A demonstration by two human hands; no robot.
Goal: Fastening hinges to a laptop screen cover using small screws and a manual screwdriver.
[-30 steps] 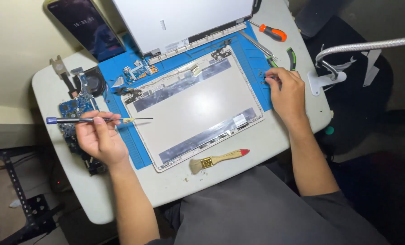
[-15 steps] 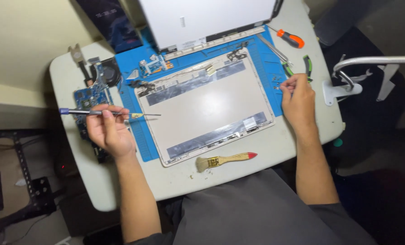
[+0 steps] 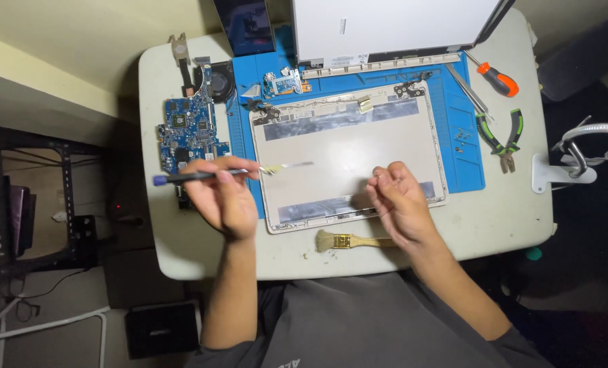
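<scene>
White table (image 3: 181, 252) carries a blue work mat (image 3: 464, 157) with a beige laptop lid panel (image 3: 348, 153) on it. Left hand (image 3: 222, 194) pinches a slim blue-capped metal spudger (image 3: 232, 174), its tip over the panel. Right hand (image 3: 399, 201) hovers loosely curled above the panel's lower edge, beside a wooden-handled brush (image 3: 348, 240).

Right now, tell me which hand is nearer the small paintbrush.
Right. The right hand hovers just above the paintbrush, its wrist covering the handle end; the left hand, holding a screwdriver, is farther off to the brush's left.
</scene>
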